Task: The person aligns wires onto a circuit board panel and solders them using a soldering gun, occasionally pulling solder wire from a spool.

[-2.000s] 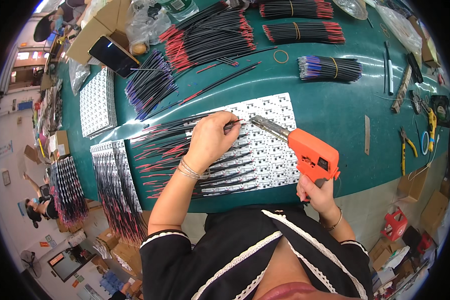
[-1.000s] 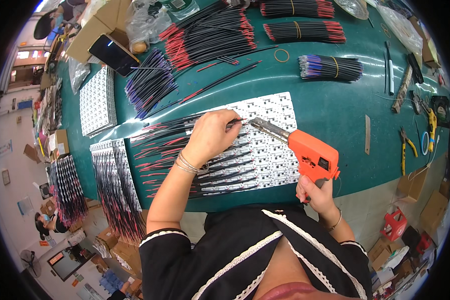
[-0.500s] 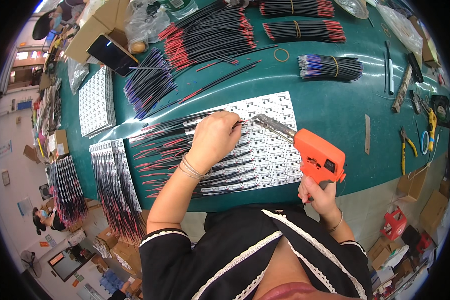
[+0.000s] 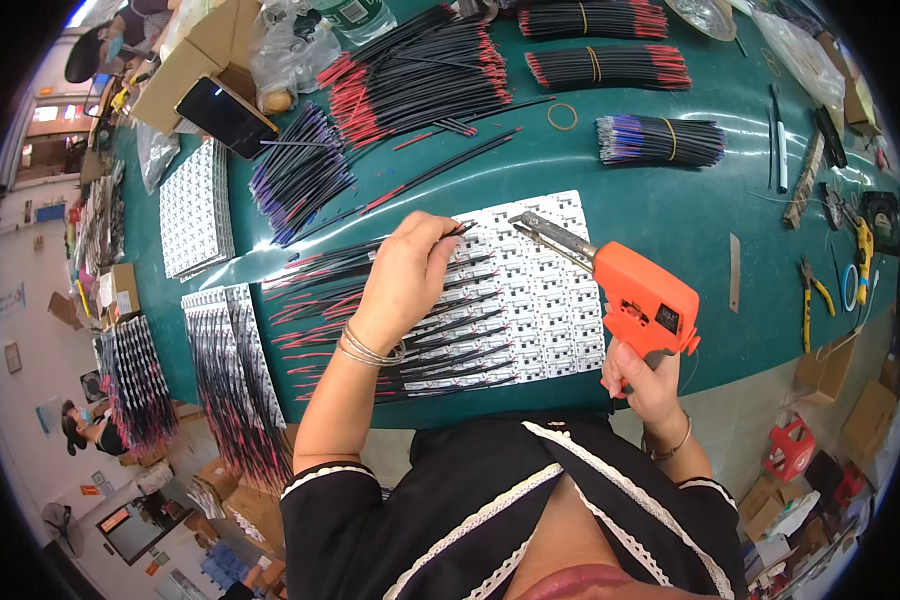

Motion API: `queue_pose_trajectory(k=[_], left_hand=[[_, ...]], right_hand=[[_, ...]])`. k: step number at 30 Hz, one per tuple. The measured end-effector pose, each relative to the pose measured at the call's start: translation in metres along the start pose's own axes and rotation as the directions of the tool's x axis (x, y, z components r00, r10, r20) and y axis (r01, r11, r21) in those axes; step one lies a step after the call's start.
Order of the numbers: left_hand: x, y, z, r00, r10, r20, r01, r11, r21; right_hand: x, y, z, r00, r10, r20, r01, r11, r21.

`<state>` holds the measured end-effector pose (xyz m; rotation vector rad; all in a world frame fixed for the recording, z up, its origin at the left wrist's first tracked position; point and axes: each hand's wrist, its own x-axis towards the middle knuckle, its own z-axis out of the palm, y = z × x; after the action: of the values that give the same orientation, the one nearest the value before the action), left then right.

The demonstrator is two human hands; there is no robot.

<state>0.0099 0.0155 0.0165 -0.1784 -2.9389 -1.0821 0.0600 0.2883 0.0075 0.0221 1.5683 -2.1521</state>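
My left hand [image 4: 405, 272] is closed in a pinch over the upper rows of a white circuit board panel [image 4: 555, 325], with the end of a black wire [image 4: 460, 230] at its fingertips. Rows of black wires with red ends [image 4: 320, 305] stick out leftward from the panel, some passing under my hand. An orange soldering gun [image 4: 645, 298] is gripped by its handle in my right hand [image 4: 652, 385]. Its metal tip hangs just right of the pinching fingers, apart from them, above the panel.
Loose wires with red ends [image 4: 410, 80] and with purple ends [image 4: 298, 175] lie behind. Banded wire bundles [image 4: 610, 65], a phone [image 4: 226, 115] and stacked panels [image 4: 195, 210] stand around. Wired panels [image 4: 232, 370] hang over the near left edge; pliers [image 4: 810, 300] lie right.
My left hand has moved left along the panel, away from the soldering tip. The soldering gun has shifted slightly right and down, and the gap between tip and fingers has widened.
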Motion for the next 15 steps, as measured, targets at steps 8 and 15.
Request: queue_pose_trajectory(k=[8,15], left_hand=[[0.013,0.005,0.007,0.993,-0.114,0.011,0.115,0.993,-0.033],[0.01,-0.003,0.014,0.999,-0.038,0.006,0.037,0.998,0.052]], right_hand=[[0.012,0.007,0.001,1.0,0.02,0.018,-0.02,1.0,0.012],[0.009,0.007,0.0,0.998,0.061,0.012,-0.061,0.998,-0.01]])
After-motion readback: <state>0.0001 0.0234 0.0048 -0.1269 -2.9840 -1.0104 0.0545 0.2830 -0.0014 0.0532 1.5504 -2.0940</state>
